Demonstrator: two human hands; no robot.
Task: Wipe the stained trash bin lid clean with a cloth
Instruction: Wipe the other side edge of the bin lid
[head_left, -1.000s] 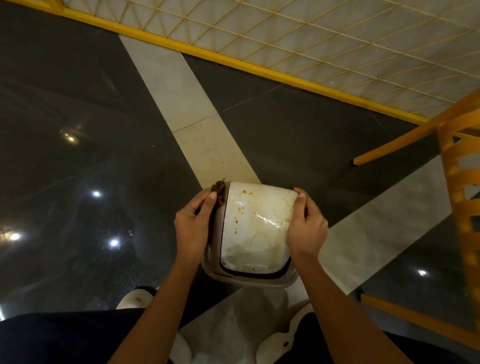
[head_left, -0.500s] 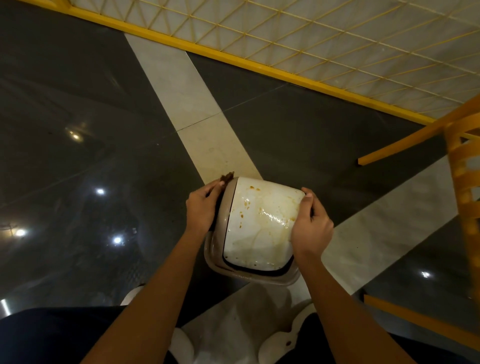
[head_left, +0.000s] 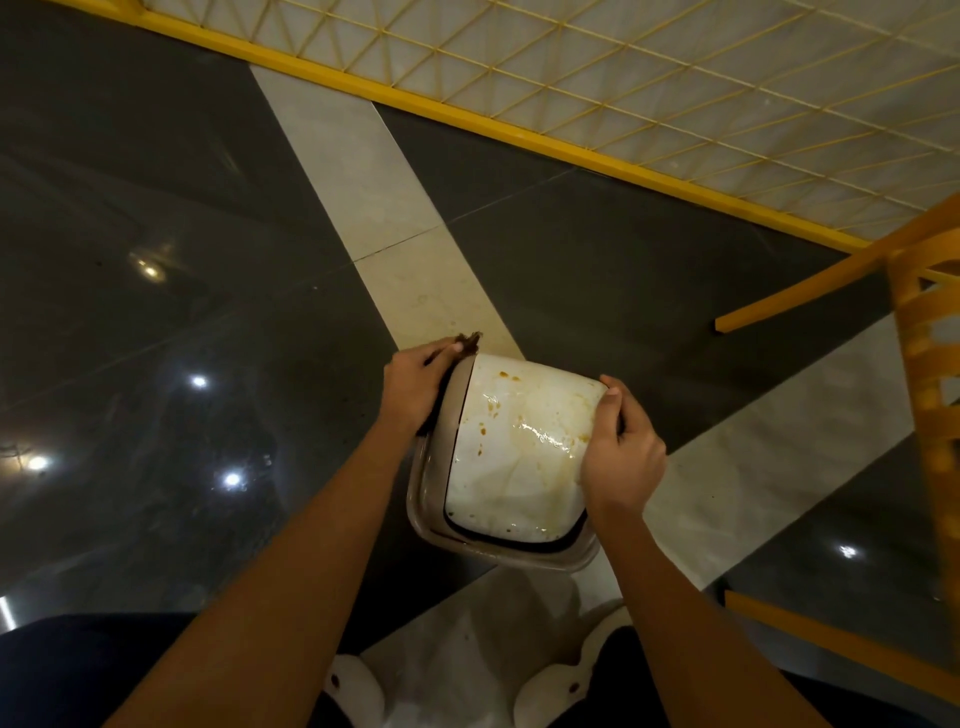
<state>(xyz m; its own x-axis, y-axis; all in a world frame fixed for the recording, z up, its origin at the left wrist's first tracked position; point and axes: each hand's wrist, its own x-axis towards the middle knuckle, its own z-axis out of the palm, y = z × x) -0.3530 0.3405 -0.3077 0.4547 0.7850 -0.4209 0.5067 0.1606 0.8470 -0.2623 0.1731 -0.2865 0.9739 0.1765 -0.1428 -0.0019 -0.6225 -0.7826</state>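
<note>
Now the trash bin lid (head_left: 511, 462) is being held over the floor (head_left: 208, 249), gripped at its right edge by the right hand (head_left: 621, 457) — the cloth (head_left: 469, 343) is being pinched against its left edge by the left hand (head_left: 415, 387), with the stains (head_left: 550, 441) lying just rightward.
</note>
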